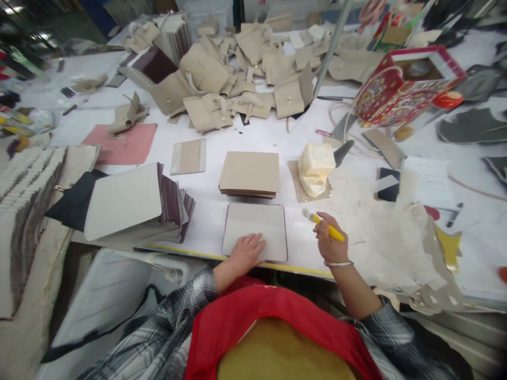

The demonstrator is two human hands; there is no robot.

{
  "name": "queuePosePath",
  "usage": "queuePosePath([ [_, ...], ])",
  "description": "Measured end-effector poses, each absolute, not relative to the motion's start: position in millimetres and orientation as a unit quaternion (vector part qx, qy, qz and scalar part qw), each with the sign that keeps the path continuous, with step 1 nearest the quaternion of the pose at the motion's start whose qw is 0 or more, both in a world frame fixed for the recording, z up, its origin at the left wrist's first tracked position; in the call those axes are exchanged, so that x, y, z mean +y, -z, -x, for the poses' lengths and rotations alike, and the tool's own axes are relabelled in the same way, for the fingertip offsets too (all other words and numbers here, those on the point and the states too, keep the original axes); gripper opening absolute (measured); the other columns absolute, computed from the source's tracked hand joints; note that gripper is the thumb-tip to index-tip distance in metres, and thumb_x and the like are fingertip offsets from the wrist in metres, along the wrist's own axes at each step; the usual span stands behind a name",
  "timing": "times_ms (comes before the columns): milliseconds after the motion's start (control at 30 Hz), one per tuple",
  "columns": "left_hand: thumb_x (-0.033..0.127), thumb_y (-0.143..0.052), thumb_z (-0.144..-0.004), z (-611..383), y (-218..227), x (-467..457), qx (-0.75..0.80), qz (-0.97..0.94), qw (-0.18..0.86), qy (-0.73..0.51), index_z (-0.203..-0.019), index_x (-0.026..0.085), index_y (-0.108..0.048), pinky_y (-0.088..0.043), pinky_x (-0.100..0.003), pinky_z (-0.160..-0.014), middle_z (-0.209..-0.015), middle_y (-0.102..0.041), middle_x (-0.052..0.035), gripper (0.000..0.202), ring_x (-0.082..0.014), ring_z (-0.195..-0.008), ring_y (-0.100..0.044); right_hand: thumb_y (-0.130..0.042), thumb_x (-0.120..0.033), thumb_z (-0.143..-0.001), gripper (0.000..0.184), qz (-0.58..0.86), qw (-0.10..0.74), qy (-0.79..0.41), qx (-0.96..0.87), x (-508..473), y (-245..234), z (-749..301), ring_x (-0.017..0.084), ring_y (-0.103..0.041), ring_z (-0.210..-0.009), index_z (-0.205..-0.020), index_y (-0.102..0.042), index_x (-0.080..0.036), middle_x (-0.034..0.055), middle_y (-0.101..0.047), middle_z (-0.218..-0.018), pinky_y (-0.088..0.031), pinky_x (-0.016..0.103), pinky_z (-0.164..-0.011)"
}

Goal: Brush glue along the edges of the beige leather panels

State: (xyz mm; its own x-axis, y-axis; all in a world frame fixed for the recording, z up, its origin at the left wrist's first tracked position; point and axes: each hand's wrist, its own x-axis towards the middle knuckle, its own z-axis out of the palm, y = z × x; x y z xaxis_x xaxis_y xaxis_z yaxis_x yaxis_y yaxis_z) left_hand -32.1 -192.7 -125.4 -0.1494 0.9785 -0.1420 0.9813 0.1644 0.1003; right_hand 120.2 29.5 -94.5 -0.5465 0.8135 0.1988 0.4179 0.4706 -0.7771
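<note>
My left hand lies with its fingers out flat on a pale grey rectangular panel at the table's front edge. In my right hand is a brush with a yellow handle, its whitish bristles pointing up and left, held off the panel's right side. Just behind the panel sits a stack of beige rectangular pieces. Behind the brush stands a cream-coloured container, coated in what looks like glue, on a small brown board; a dark handle sticks out of it.
Stacked grey and maroon panels lean at the left, above a white plastic bin. Beige pouch-like leather pieces heap along the back. A red patterned box stands back right. Glue-stained sheets cover the right front.
</note>
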Motion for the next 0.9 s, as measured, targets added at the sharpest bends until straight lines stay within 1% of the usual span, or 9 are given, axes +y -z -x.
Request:
queuePosePath([
  [67, 0.047, -0.057, -0.079, 37.2, 126.0, -194.1, 0.760, -0.642, 0.100, 0.023, -0.124, 0.020, -0.048, -0.039, -0.037, -0.088, -0.135, -0.045, -0.0123, 0.053, -0.0259, -0.114, -0.044, -0.033, -0.049, -0.090, 0.044, 0.387, 0.275, -0.427, -0.769, 32.2, 69.7, -103.8, 0.010, -0.052, -0.049, -0.100, -0.062, -0.017, 0.0001, -0.058, -0.062, -0.046, 0.024, -0.051],
  [133, 0.044, -0.056, -0.080, 37.6, 128.3, -193.5, 0.751, -0.652, 0.101, 0.028, -0.122, 0.018, -0.049, -0.042, -0.037, -0.084, -0.132, -0.047, -0.0133, 0.050, -0.0258, -0.110, -0.047, -0.041, -0.052, -0.086, 0.043, 0.369, 0.236, -0.495, -0.751, 24.8, 53.2, -76.9, 0.009, -0.049, -0.047, -0.091, -0.064, -0.017, -0.0004, -0.056, -0.059, -0.044, 0.022, -0.047],
  [200, 0.038, -0.050, -0.084, 33.0, 132.2, -193.3, 0.751, -0.653, 0.091, 0.028, -0.124, 0.014, -0.047, -0.042, -0.039, -0.084, -0.133, -0.045, -0.0159, 0.046, -0.0279, -0.112, -0.046, -0.051, -0.052, -0.080, 0.039, 0.336, 0.176, -0.546, -0.748, 8.8, 48.8, -43.5, 0.009, -0.049, -0.046, -0.088, -0.065, -0.016, -0.0007, -0.056, -0.056, -0.042, 0.021, -0.043],
  [333, 0.019, -0.032, -0.089, 19.4, 143.0, -195.2, 0.762, -0.640, 0.093, 0.040, -0.129, 0.006, -0.043, -0.040, -0.049, -0.088, -0.136, -0.041, -0.0226, 0.043, -0.0362, -0.121, -0.041, -0.058, -0.048, -0.074, 0.033, 0.240, 0.045, -0.605, -0.758, -35.7, 70.3, 16.0, 0.010, -0.050, -0.046, -0.082, -0.065, -0.016, -0.0015, -0.057, -0.054, -0.041, 0.021, -0.044],
  [467, 0.017, -0.029, -0.089, 17.0, 151.1, -197.3, 0.757, -0.642, 0.116, 0.025, -0.130, 0.005, -0.043, -0.041, -0.054, -0.088, -0.130, -0.046, -0.0260, 0.044, -0.0381, -0.120, -0.043, -0.059, -0.043, -0.072, 0.026, 0.128, -0.100, -0.631, -0.759, -64.0, 101.1, 43.7, 0.010, -0.053, -0.050, -0.077, -0.065, -0.018, -0.0018, -0.060, -0.059, -0.043, 0.021, -0.049],
  [533, 0.016, -0.029, -0.089, 19.1, 152.0, -198.1, 0.758, -0.642, 0.112, 0.015, -0.130, 0.005, -0.043, -0.041, -0.053, -0.088, -0.130, -0.046, -0.0261, 0.045, -0.0375, -0.120, -0.044, -0.061, -0.040, -0.071, 0.024, 0.111, -0.140, -0.622, -0.762, -63.5, 112.9, 52.3, 0.009, -0.052, -0.049, -0.076, -0.065, -0.017, -0.0024, -0.059, -0.057, -0.043, 0.021, -0.050],
  [600, 0.017, -0.030, -0.089, 21.3, 150.8, -198.7, 0.757, -0.643, 0.113, 0.012, -0.131, 0.006, -0.043, -0.042, -0.052, -0.088, -0.134, -0.042, -0.0258, 0.045, -0.0375, -0.122, -0.042, -0.059, -0.040, -0.072, 0.024, 0.152, -0.105, -0.603, -0.776, -56.0, 121.5, 62.1, 0.009, -0.049, -0.046, -0.075, -0.064, -0.017, -0.0032, -0.057, -0.053, -0.041, 0.021, -0.048],
  [767, 0.016, -0.031, -0.089, 25.3, 144.8, -198.0, 0.753, -0.644, 0.131, 0.021, -0.131, 0.008, -0.043, -0.043, -0.050, -0.088, -0.138, -0.039, -0.0233, 0.045, -0.0359, -0.124, -0.040, -0.055, -0.045, -0.075, 0.030, 0.302, 0.095, -0.564, -0.762, -39.2, 131.6, 79.7, 0.010, -0.049, -0.044, -0.079, -0.064, -0.017, -0.0023, -0.057, -0.053, -0.040, 0.023, -0.046],
  [900, 0.016, -0.032, -0.089, 26.9, 142.2, -196.7, 0.748, -0.648, 0.141, 0.027, -0.131, 0.010, -0.044, -0.044, -0.050, -0.088, -0.138, -0.039, -0.0225, 0.045, -0.0354, -0.124, -0.040, -0.055, -0.049, -0.074, 0.033, 0.384, 0.147, -0.562, -0.718, -30.5, 139.1, 54.7, 0.012, -0.051, -0.043, -0.082, -0.063, -0.018, -0.0016, -0.057, -0.052, -0.041, 0.024, -0.043],
])
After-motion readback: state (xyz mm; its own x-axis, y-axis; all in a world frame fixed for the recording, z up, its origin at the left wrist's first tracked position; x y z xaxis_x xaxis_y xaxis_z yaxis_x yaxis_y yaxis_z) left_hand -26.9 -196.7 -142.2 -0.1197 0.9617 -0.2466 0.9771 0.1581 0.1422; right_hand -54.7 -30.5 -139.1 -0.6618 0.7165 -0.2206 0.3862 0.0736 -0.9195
